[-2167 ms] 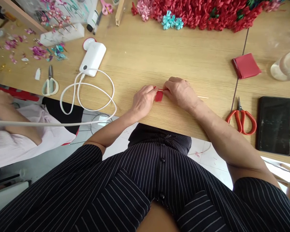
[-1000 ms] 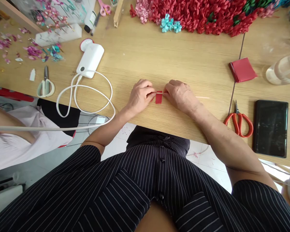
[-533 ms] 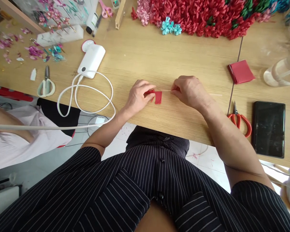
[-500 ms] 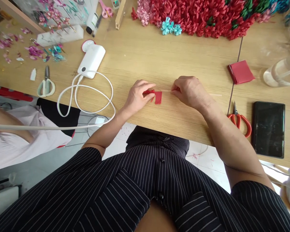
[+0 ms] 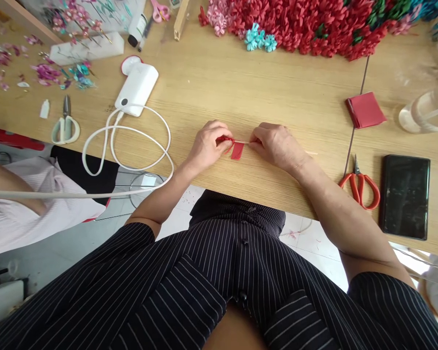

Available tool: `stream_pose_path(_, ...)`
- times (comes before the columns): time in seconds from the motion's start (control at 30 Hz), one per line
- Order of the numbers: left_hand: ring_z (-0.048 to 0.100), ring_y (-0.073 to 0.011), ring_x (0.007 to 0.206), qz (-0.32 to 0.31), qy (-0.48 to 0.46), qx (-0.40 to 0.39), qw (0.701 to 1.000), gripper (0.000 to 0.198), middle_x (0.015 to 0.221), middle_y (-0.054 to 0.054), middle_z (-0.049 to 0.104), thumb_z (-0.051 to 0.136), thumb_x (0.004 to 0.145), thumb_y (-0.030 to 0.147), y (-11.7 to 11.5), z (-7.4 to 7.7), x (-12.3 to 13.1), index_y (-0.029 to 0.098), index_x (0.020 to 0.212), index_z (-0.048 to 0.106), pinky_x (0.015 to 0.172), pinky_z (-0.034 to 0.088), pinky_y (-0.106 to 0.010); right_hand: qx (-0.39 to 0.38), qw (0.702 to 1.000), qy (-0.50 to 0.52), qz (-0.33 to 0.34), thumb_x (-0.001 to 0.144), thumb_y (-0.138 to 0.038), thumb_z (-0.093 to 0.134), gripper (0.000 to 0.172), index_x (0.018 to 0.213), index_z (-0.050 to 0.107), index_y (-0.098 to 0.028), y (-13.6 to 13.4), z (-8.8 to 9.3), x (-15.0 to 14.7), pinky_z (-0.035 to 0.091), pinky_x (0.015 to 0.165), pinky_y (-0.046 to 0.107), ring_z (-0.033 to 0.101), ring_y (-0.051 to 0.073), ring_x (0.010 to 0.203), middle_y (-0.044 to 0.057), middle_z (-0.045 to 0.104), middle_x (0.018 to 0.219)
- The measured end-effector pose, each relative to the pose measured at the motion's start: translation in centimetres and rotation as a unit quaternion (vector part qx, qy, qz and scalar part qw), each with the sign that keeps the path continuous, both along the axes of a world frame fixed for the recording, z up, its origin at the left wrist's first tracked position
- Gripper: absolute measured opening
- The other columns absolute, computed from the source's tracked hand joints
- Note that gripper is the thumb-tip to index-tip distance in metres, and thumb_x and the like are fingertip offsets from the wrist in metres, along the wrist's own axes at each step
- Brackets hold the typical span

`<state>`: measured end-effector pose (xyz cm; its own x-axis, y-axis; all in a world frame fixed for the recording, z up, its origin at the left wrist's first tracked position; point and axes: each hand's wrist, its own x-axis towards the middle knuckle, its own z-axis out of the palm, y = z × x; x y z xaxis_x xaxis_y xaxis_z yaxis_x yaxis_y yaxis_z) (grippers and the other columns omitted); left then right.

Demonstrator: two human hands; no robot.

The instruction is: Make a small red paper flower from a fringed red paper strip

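Wooden table [image 5: 204, 73], left hand [image 5: 206, 145], fingers [image 5: 223, 130] pinching half-hidden red bundle [image 5: 228, 139], right hand [image 5: 279, 146], fingers [image 5: 256, 134] gripping thin stick [image 5: 242, 142], middle covered

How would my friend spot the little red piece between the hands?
At the front of the light-brown wooden table, find the bare left hand and right hand. Between them, just below a thin pale stick, is the small red rectangular piece. It's flat, unlike the crumpled red bit in the left hand, and smaller than the thick red square stack to the right.
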<state>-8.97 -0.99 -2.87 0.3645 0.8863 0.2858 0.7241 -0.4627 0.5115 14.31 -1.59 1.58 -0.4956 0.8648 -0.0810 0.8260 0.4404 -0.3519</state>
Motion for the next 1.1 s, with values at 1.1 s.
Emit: stream_pose_path(1.1, 0.068, -0.0201, 0.107, -0.078, 0.033, 0.035, 0.996, 0.009, 0.11, -0.004, 0.073, 0.062, 0.092, 0.013, 0.3, 0.3, -1.0, 0.019, 0.093, 0.068, 0.099, 0.056, -0.04, 0.027, 1.0, 0.0, 0.012, 0.102, -0.024, 0.05, 0.021, 0.101, 0.07, -0.019, 0.1, -0.7, 0.0, 0.048, 0.079, 0.035, 0.068, 0.024, 0.094, 0.011, 0.074, 0.105)
